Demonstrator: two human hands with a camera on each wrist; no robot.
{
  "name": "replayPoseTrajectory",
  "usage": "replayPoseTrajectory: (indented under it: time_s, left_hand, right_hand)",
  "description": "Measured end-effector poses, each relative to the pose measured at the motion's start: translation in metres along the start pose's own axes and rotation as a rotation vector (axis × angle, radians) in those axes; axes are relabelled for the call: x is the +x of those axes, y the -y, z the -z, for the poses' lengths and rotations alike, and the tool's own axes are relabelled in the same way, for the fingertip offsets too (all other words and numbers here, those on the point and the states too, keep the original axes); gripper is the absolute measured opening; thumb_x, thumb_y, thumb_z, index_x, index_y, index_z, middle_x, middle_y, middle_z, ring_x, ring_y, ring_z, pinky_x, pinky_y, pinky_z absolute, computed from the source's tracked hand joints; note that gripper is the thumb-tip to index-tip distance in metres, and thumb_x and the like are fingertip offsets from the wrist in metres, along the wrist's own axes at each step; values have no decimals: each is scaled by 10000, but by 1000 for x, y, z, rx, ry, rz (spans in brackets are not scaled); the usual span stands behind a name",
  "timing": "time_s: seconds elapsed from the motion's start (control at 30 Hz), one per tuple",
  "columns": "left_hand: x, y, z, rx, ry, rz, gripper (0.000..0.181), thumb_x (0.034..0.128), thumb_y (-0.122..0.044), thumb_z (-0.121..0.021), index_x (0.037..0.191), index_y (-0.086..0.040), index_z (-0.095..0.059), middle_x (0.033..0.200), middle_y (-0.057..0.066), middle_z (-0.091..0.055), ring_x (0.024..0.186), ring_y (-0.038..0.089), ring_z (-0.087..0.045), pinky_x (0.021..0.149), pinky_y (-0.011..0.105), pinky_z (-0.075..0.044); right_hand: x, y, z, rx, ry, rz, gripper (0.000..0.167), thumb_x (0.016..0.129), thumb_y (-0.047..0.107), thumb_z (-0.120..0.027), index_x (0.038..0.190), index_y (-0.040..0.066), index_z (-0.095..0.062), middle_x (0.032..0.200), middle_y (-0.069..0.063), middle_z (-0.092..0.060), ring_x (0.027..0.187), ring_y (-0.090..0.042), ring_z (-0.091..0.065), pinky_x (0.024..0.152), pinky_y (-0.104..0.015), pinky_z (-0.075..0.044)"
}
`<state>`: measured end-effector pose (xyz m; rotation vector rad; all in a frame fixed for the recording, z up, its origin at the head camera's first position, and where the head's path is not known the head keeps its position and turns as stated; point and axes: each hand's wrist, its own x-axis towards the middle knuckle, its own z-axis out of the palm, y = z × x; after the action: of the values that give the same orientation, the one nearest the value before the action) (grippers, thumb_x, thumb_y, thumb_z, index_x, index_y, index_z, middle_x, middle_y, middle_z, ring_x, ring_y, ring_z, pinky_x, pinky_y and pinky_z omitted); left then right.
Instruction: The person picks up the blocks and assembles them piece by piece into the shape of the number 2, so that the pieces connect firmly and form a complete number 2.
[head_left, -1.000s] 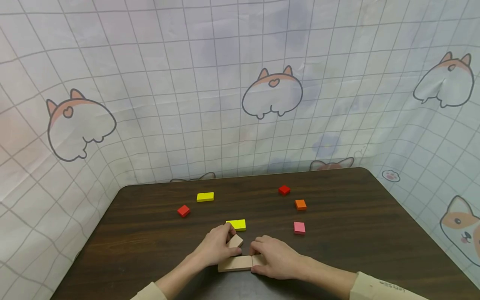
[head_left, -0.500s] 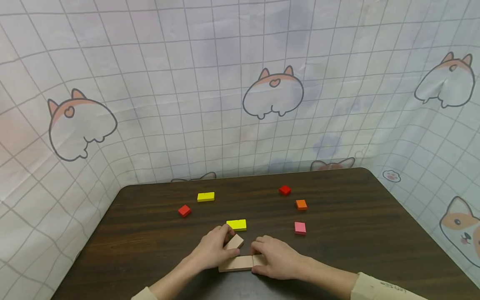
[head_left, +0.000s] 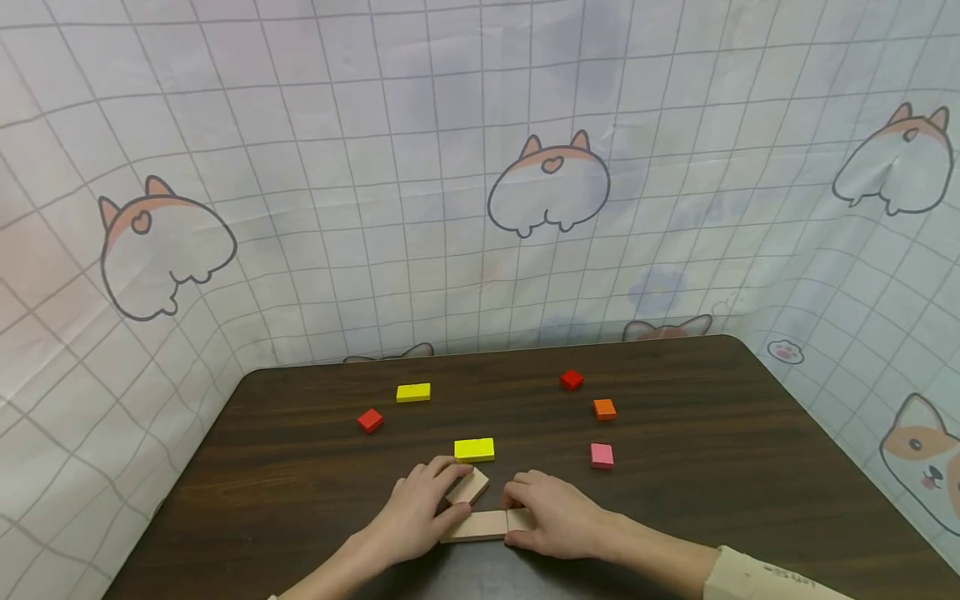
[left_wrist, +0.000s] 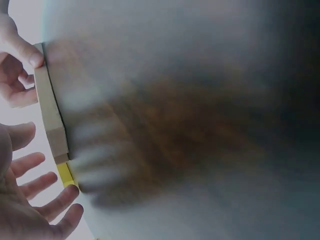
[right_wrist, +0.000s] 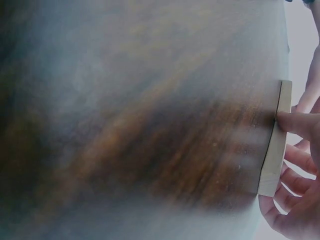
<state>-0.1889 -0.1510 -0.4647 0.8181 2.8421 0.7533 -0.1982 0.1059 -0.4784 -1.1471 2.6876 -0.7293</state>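
Observation:
Two plain wooden blocks lie end to end near the front of the table. My right hand [head_left: 558,517] grips the right wooden block [head_left: 519,520], covering much of it, with the thumb at its near side. The left wooden block [head_left: 480,525] touches its end. Behind them a third wooden block [head_left: 468,486] lies at an angle. Around that angled block my left hand [head_left: 416,508] is spread, fingers loose and apart in the left wrist view. The left thumb is over or beside the left block; contact cannot be told.
On the dark wooden table [head_left: 300,483] sit a near yellow block [head_left: 474,450], a far yellow block [head_left: 413,392], a left red block [head_left: 370,421], a right red block [head_left: 572,380], an orange block [head_left: 604,409] and a pink block [head_left: 602,456]. A patterned cloth [head_left: 420,250] hangs behind.
My left hand has loosened from the angled wooden block and drawn back slightly to the left, its fingers spreading. The right hand keeps its grip in nearly the same place.

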Motion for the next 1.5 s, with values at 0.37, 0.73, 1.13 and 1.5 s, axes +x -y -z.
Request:
replayPoseTrajectory:
  time_s: [0.37,0.73,1.13,1.5]
  left_hand:
    - [-15,2,0,44,141,-34,540,1089,-349,-517,1586,-160,-427,1665,51,-305,1448,420,-351,996,702,-358]
    - [-19,6,-2,68,182,-33,521,1118,-343,-433,1606,-168,-386,1671,23,-290,1481,426,-297,1034,723,-305]
    - [-17,9,-4,109,198,-59,535,1103,-315,-479,1615,-201,-371,1674,-10,-285,1469,462,-297,1008,746,-315]
    - [-18,7,-3,115,201,-56,530,1110,-295,-466,1620,-200,-358,1677,-19,-274,1478,450,-287,1021,739,-300]
  right_hand:
    - [-1,0,0,2,3,-7,232,895,341,-816,1034,219,-676,956,164,-564,849,-22,-495,750,-237,-472]
    - [0,1,-1,-3,2,-10,238,890,342,-820,1031,217,-675,954,164,-563,851,-24,-490,746,-239,-469]
    - [1,1,-1,-6,15,-20,253,888,353,-821,1043,214,-678,956,168,-564,852,-24,-495,748,-245,-473]
    - [3,0,6,28,-10,3,317,929,454,-760,1078,183,-689,986,123,-616,872,-46,-561,792,-262,-508]
